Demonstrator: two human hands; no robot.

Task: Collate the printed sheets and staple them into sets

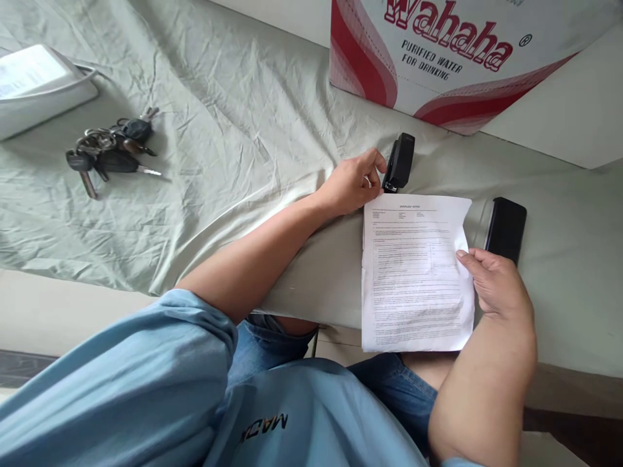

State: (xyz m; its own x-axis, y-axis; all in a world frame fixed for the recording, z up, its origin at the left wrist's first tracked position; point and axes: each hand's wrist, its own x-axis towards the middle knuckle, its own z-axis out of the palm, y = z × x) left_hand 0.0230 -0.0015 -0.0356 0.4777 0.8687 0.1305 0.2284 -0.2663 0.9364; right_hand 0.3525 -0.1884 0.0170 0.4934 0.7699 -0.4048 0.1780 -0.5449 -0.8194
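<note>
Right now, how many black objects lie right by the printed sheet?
2. A black stapler stands at the sheet's top left corner, touched by the left hand; a black phone lies beside its right edge, above the right hand.

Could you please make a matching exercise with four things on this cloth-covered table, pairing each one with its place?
Things:
1. stapler
2. printed paper
3. bunch of keys
4. black phone

Places:
A. far left on the cloth, away from both hands
B. at the fingertips of the left hand, just above the sheet
C. held at its right edge by the right hand
D. lying just beyond the right hand

Pairs: 1-B, 2-C, 3-A, 4-D
</note>
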